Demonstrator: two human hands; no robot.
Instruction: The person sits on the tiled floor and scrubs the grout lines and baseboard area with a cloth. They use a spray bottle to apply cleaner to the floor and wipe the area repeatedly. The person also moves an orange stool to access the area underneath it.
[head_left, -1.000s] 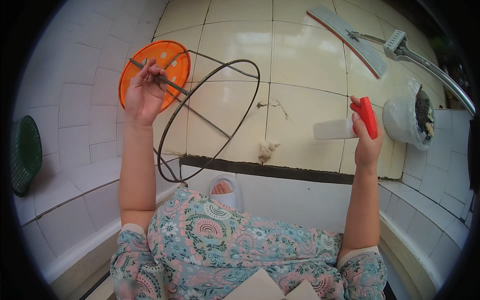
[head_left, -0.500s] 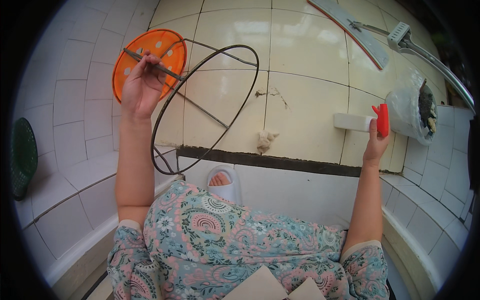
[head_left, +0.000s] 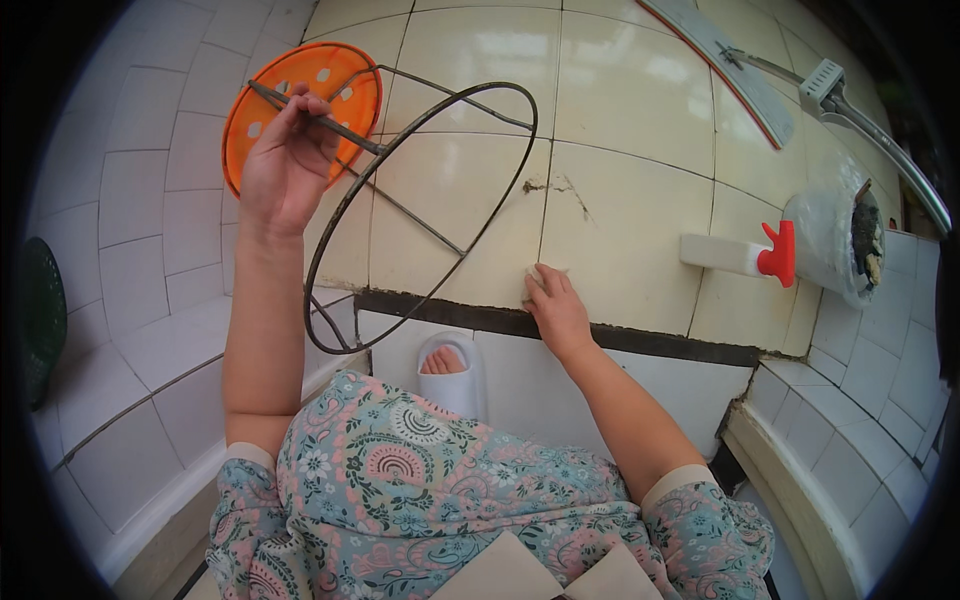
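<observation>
My left hand [head_left: 290, 165] is closed around a dark metal leg of a tipped stool with a round orange seat [head_left: 290, 64]. The stool's metal ring [head_left: 533, 150] slants toward me over the tiles. Lower down, my right hand [head_left: 560, 312] reaches to the floor, fingers bent over a small crumpled beige cloth [head_left: 528, 286] next to the dark strip at the tile edge. Most of the cloth is hidden under those fingers. Off to the right, a white spray bottle [head_left: 720, 254] with a red trigger head lies or stands apart from both hands.
A bagged bin [head_left: 825, 240] with dark waste is at the right beside the bottle. A floor squeegee [head_left: 735, 75] lies at the upper right. Dark smudges [head_left: 560, 190] mark the tiles. A green basket [head_left: 42, 320] is at the far left, and a slippered foot [head_left: 450, 370] below.
My right hand has let go of the spray bottle and moved left onto the crumpled cloth. My left hand still grips the stool leg.
</observation>
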